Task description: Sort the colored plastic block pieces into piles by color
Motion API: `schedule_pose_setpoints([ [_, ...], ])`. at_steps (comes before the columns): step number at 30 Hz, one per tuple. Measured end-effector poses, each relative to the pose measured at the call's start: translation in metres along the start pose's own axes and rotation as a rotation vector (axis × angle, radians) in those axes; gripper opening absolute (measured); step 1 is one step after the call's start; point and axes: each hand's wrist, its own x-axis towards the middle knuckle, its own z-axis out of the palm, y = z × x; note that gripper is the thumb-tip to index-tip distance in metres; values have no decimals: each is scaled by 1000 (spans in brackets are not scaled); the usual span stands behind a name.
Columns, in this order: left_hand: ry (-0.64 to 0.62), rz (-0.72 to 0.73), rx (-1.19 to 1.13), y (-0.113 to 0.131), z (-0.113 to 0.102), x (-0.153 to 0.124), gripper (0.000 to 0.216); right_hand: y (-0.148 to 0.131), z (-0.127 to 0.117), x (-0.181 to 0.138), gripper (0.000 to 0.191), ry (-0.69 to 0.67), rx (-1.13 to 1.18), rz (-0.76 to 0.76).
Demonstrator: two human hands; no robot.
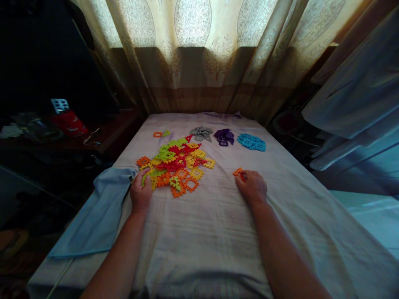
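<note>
A mixed heap of flat plastic interlocking tiles (177,160) in red, orange, yellow and lime green lies left of the middle of the cloth-covered table. My left hand (141,192) is at the heap's left edge, fingers closed around a lime green tile (144,179). To the right of the heap, my right hand (253,187) grips an orange tile (238,171) just at the cloth. Farther back sit separate piles: grey tiles (201,133), purple tiles (224,137) and blue tiles (251,142). An orange square tile (157,134) and a small green tile (166,133) lie at the back left.
Light blue fabric (99,207) drapes over the table's left edge. A dark side table (115,128) at the left carries a red packet (70,123) and other items. Behind the table hangs a patterned curtain (193,74); pale clothes (352,95) hang at the right.
</note>
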Motion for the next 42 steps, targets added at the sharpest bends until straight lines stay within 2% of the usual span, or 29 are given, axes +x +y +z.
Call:
schedule_pose_setpoints([
  [3,21,-79,-59,-1,-1,3,41,-14,-8,-3,27,40,43,-65],
  [5,35,-107,-111,0,0,4,41,-34,-13,-10,27,20,110,-163],
  [8,16,-103,-160,4,2,3,40,-74,-17,-27,23,-156,202,-370],
  [11,-29,-79,-151,7,2,1,39,-110,-17,-46,23,-326,221,-503],
  [13,-37,-62,-138,8,3,0,38,-125,-17,-54,24,-365,207,-546],
  [16,-28,-55,-133,7,3,0,38,-132,-15,-60,23,-369,187,-543],
  [23,-3,-34,-159,3,7,2,41,-118,1,-64,10,-265,296,-571],
  [26,11,-32,-167,3,8,2,41,-108,7,-60,8,-162,389,-606],
  [28,9,-31,-166,3,7,2,40,-96,7,-51,8,-53,438,-576],
  [31,1,-32,-154,4,6,2,39,-65,5,-27,9,106,435,-414],
  [34,-3,-28,-150,4,6,2,39,-26,4,-3,13,190,340,-142],
  [38,2,-29,-153,4,6,1,37,10,6,10,20,203,205,117],
  [42,10,-21,-159,2,7,1,37,17,9,7,21,141,129,220],
])
